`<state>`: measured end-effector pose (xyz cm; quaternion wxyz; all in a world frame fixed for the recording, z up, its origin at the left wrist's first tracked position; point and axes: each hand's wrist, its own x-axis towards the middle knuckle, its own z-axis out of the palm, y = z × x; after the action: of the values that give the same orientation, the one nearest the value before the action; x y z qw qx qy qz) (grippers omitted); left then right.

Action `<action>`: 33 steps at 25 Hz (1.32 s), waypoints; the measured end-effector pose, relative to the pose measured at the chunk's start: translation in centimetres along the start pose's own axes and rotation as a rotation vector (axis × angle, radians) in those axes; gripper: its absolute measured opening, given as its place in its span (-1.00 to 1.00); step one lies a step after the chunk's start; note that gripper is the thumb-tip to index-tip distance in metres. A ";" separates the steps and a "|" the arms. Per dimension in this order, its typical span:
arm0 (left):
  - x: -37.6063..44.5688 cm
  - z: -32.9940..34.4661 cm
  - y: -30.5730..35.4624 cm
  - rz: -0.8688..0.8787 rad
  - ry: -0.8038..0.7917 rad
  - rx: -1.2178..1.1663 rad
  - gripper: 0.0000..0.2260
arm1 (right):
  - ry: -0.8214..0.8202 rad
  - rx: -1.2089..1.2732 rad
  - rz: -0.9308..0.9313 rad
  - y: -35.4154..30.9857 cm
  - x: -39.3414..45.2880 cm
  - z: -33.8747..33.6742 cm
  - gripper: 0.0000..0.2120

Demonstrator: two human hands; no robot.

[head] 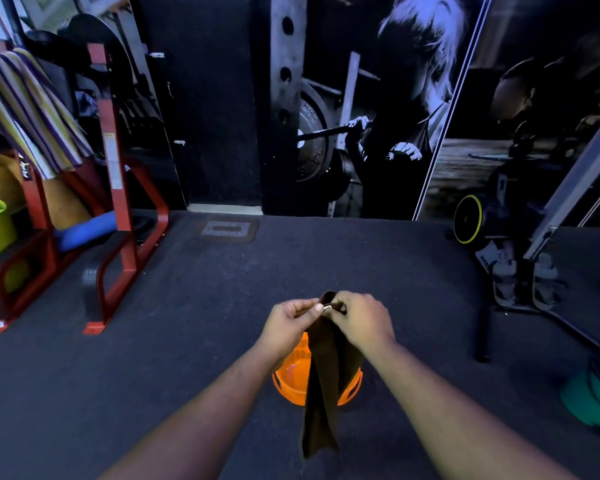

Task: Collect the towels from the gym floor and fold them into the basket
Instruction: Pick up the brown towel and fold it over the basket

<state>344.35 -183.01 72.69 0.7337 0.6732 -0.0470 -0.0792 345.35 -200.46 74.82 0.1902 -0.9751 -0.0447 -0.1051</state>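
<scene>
Both hands — left hand [289, 315] and right hand [359, 315] — pinch the top edge of the dark towel [326, 375] dangling limp over the orange basket [284, 386] — light, floppy stuff, best gripped by its corners

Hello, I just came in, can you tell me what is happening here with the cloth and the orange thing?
A person is standing on the dark gym floor and holding a dark brown towel up by its top edge. The left hand and the right hand both pinch that edge close together, so the towel hangs down long and narrow. It hangs over an orange basket on the floor. The towel is not in the basket yet.
</scene>
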 end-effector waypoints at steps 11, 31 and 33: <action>1.3 -5.0 3.0 0.200 0.125 0.952 -0.82 | -0.273 -0.464 -0.164 4.9 1.7 -1.8 -0.58; 3.1 -0.6 10.3 0.054 0.299 -0.131 -0.78 | -0.211 1.171 0.168 3.6 0.2 -5.1 -0.50; 3.0 0.3 12.7 0.080 0.249 -0.320 -0.82 | -0.326 0.982 0.246 4.3 -1.2 -2.6 -0.55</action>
<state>347.92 -182.78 85.22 0.8341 0.5500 0.0306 0.0278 344.27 -205.52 75.35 0.6259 -0.7729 -0.0029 0.1044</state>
